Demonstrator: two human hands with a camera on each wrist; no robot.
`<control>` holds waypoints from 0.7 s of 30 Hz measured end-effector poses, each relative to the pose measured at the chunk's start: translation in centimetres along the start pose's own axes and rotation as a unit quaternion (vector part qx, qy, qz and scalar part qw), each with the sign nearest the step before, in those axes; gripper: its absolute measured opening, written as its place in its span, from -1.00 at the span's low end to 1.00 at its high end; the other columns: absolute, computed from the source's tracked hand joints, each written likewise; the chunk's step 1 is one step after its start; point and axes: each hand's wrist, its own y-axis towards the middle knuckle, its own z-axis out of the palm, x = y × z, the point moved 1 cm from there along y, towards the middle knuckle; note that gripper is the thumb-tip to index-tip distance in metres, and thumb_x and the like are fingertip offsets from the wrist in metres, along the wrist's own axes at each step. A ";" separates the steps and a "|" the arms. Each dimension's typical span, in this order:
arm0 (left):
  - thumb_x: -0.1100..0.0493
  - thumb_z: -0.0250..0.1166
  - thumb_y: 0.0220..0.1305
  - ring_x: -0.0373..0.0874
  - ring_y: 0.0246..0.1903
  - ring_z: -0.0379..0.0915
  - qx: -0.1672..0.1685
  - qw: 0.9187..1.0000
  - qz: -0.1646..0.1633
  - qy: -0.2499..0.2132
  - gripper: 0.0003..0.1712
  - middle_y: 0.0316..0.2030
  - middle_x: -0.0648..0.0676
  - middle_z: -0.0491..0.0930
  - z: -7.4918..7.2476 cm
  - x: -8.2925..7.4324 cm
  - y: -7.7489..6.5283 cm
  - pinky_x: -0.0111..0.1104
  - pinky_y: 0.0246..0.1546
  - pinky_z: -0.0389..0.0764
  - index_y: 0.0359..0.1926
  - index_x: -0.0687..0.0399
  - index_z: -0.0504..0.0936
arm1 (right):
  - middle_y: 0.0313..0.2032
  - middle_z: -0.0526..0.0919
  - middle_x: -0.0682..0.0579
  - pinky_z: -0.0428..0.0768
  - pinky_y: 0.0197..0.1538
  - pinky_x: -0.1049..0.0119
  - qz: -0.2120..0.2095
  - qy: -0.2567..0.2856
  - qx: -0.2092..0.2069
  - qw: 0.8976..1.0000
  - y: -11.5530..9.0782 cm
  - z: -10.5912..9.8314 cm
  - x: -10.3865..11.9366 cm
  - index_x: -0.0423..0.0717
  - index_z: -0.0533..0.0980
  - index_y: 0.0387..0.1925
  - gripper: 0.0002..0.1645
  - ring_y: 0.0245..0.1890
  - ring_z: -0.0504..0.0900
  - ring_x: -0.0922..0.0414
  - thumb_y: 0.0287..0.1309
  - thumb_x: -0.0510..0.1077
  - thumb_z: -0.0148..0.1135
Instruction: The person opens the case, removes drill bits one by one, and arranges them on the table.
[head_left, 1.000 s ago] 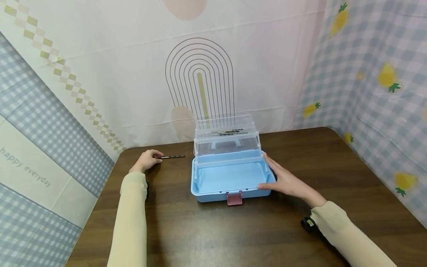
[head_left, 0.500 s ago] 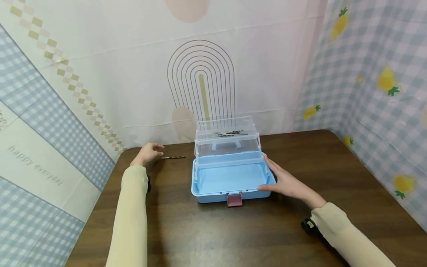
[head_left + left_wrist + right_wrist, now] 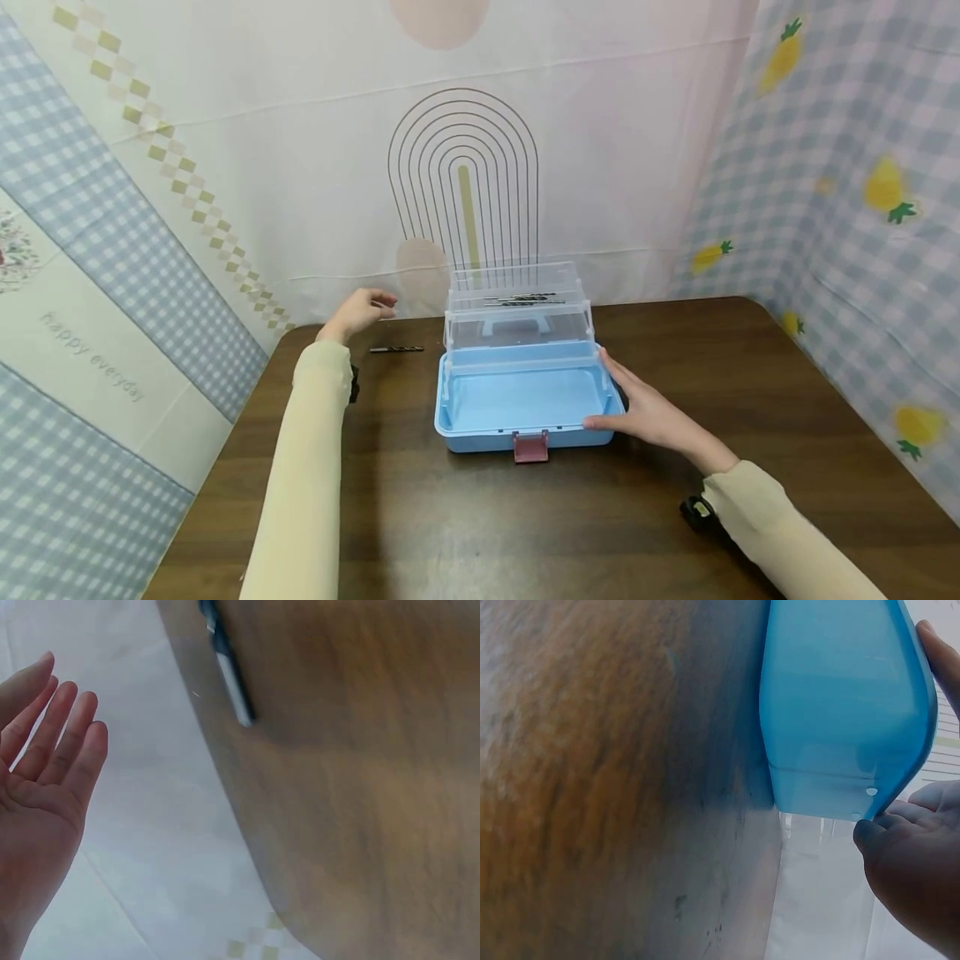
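The blue toolbox (image 3: pixel 525 400), its clear trays (image 3: pixel 517 312) raised behind, is steadied at its right wall by the flat, empty right hand (image 3: pixel 648 412). Left of the toolbox, a drill bit (image 3: pixel 396 349) lies on the wooden table (image 3: pixel 675 350); above it the left hand (image 3: pixel 363 308) is held spread, gripping nothing.

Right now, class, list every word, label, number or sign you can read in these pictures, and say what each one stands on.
"happy everyday": in pale grey script on the cream band of the checked cloth hung at the left of the table.
No other readable text: the blue toolbox, its clear tray and the drill bit on the table show no label or number.
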 end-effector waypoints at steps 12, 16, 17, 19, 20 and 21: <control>0.15 0.26 0.45 0.15 0.20 0.45 -0.007 0.998 0.054 -0.024 -0.52 0.19 0.26 0.54 0.6 -5.0 1.9 0.01 0.25 0.42 0.28 0.31 0.51 | 0.58 -0.19 -0.25 0.17 0.34 -0.41 -0.003 0.001 0.000 1.000 0.0 0.0 0.0 0.11 -0.31 0.62 0.43 0.50 -0.01 -0.33 0.06 0.34 0.45; 0.16 0.26 0.44 0.13 0.18 0.47 -0.001 0.997 0.074 -0.037 -0.52 0.19 0.26 0.55 1.0 -6.5 2.5 -0.02 0.23 0.46 0.27 0.32 0.52 | 0.58 -0.20 -0.24 0.17 0.34 -0.41 -0.003 0.004 0.001 1.000 0.1 0.0 0.0 0.12 -0.32 0.62 0.43 0.50 -0.02 -0.33 0.07 0.33 0.45; 0.15 0.27 0.43 0.11 0.17 0.48 0.000 0.996 0.080 -0.040 -0.52 0.19 0.26 0.55 1.1 -6.9 2.7 -0.03 0.21 0.47 0.27 0.31 0.52 | 0.58 -0.20 -0.24 0.17 0.34 -0.41 -0.004 0.004 0.001 1.000 0.0 0.0 0.0 0.12 -0.31 0.62 0.43 0.50 -0.02 -0.33 0.07 0.32 0.45; 0.15 0.28 0.43 0.10 0.16 0.49 0.002 0.995 0.092 -0.045 -0.53 0.18 0.25 0.56 1.4 -7.7 2.9 -0.04 0.20 0.49 0.26 0.30 0.53 | 0.58 -0.20 -0.23 0.16 0.34 -0.41 -0.002 0.004 0.002 1.000 0.0 0.0 0.0 0.12 -0.31 0.62 0.43 0.50 -0.03 -0.33 0.07 0.33 0.45; 0.16 0.28 0.43 0.09 0.15 0.49 0.003 0.994 0.097 -0.047 -0.53 0.17 0.24 0.56 1.5 -8.1 2.9 -0.05 0.19 0.49 0.26 0.29 0.54 | 0.58 -0.20 -0.24 0.16 0.34 -0.41 -0.002 0.003 0.002 1.000 0.0 0.0 0.0 0.12 -0.31 0.62 0.43 0.50 -0.03 -0.33 0.07 0.33 0.45; 0.16 0.28 0.43 0.08 0.14 0.50 0.005 0.994 0.101 -0.048 -0.54 0.16 0.23 0.57 1.6 -8.5 2.9 -0.05 0.18 0.50 0.25 0.29 0.54 | 0.58 -0.20 -0.24 0.16 0.34 -0.41 -0.003 0.003 0.003 1.000 0.0 0.0 0.0 0.12 -0.32 0.62 0.43 0.50 -0.04 -0.33 0.07 0.33 0.45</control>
